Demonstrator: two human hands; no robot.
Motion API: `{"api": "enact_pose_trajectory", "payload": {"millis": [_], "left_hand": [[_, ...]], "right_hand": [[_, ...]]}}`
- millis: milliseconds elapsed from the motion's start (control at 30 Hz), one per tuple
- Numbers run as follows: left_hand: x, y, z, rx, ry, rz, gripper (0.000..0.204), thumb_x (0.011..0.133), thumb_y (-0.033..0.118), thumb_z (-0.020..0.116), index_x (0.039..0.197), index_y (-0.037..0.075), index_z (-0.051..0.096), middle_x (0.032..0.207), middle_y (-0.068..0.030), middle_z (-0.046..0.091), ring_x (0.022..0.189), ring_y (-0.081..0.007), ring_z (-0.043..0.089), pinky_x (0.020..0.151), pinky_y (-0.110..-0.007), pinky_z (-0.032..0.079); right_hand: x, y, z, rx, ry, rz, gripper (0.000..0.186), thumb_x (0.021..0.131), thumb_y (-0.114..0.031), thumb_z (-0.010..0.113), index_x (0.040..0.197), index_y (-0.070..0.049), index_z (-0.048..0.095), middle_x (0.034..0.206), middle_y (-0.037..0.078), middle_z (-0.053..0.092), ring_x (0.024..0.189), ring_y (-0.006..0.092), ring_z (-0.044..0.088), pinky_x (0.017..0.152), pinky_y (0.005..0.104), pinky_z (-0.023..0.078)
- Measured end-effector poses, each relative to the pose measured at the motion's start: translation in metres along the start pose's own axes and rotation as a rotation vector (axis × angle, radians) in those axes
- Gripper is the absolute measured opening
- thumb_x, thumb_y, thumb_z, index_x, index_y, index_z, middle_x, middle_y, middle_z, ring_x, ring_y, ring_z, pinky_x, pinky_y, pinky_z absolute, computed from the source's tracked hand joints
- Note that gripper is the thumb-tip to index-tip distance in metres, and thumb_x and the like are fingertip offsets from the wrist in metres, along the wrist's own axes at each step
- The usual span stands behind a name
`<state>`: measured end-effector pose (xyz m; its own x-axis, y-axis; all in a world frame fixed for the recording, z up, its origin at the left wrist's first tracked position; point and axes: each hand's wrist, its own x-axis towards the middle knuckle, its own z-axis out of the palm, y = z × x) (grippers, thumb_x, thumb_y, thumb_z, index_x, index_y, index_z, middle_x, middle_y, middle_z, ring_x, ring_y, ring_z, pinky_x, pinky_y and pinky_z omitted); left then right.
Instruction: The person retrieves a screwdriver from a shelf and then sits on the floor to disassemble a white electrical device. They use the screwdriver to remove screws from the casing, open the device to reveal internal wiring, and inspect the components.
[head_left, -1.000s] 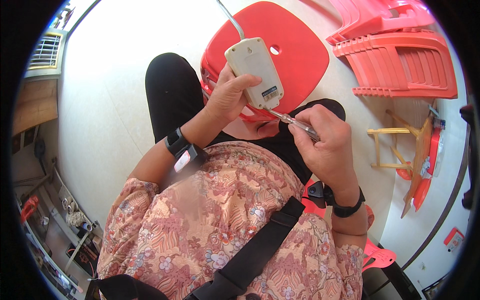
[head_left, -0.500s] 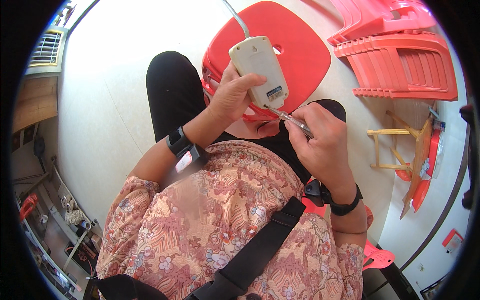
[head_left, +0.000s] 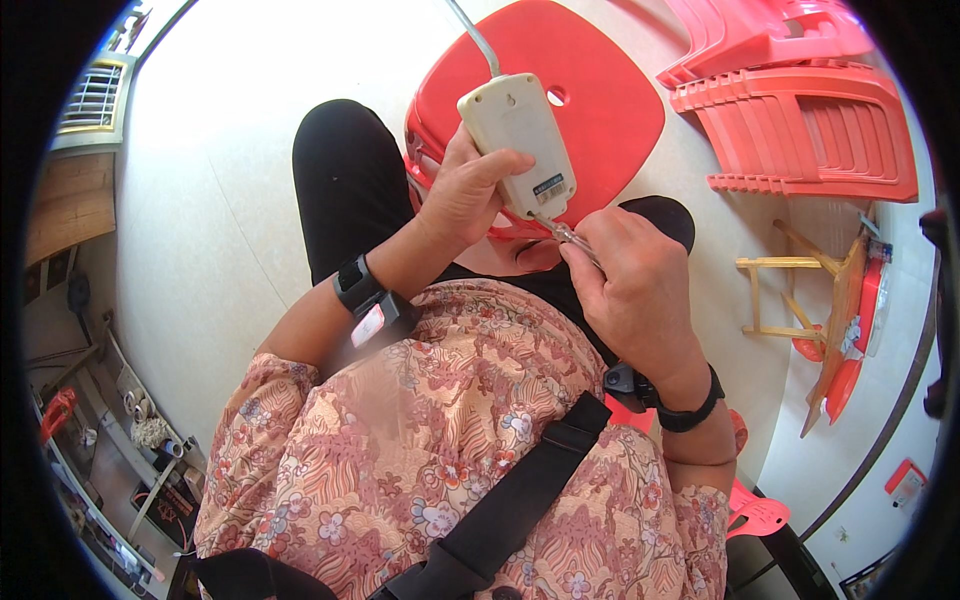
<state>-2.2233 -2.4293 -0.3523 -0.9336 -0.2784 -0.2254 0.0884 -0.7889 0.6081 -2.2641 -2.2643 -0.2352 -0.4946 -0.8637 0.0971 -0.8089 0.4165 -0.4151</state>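
Note:
My left hand [head_left: 470, 190] grips a cream plastic controller box [head_left: 520, 140] by its left side, thumb across its back face. The box has a small label, screw holes at its corners and a grey cable [head_left: 474, 35] leaving its far end. In my right hand [head_left: 632, 275] a screwdriver [head_left: 566, 234] with a clear handle is held between thumb and fingers. Its metal shaft meets the box's near left corner, at a screw hole. Whether a screw sits in that hole is too small to tell.
Beyond my knees stands a red plastic stool [head_left: 600, 110], just under the box. Stacked red stools [head_left: 810, 130] lie at the far right, with a wooden folding stool [head_left: 785, 263] nearer. A shelf with clutter [head_left: 150, 430] runs along the left.
My right hand has turned and its fingers have shifted around the screwdriver handle, covering more of it. The box and my left hand stay almost in place.

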Motion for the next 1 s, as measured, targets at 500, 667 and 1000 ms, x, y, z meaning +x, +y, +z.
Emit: {"api": "enact_pose_trajectory", "payload": {"millis": [500,667,1000], "left_hand": [[-0.002,-0.001,-0.002,0.000,0.010,-0.035,0.057,0.078,-0.003,0.063,0.130,0.005,0.042,0.119,-0.0094,0.055,0.113,-0.0238,0.056,0.095,-0.045,0.050],[0.000,0.001,-0.002,0.006,-0.007,-0.001,0.056,0.078,-0.001,0.063,0.130,0.003,0.041,0.118,-0.0108,0.054,0.113,-0.0250,0.056,0.094,-0.045,0.051],[0.000,-0.003,-0.004,0.009,0.006,-0.025,0.057,0.079,-0.002,0.062,0.131,0.005,0.040,0.119,-0.0105,0.054,0.114,-0.0249,0.056,0.092,-0.046,0.051]], "right_hand": [[0.007,0.017,-0.006,-0.073,-0.109,-0.306,0.017,0.070,-0.010,0.063,0.080,-0.004,0.051,0.076,0.011,0.052,0.072,0.0293,0.053,0.064,0.0387,0.046],[0.005,0.013,-0.003,-0.093,-0.036,-0.175,0.022,0.079,-0.019,0.067,0.080,-0.005,0.050,0.073,0.009,0.053,0.067,0.0268,0.058,0.055,0.0358,0.046],[0.005,0.004,0.008,-0.153,0.114,-0.072,0.022,0.083,-0.017,0.068,0.092,-0.006,0.051,0.068,0.007,0.054,0.062,0.0256,0.058,0.052,0.0368,0.046]]}}
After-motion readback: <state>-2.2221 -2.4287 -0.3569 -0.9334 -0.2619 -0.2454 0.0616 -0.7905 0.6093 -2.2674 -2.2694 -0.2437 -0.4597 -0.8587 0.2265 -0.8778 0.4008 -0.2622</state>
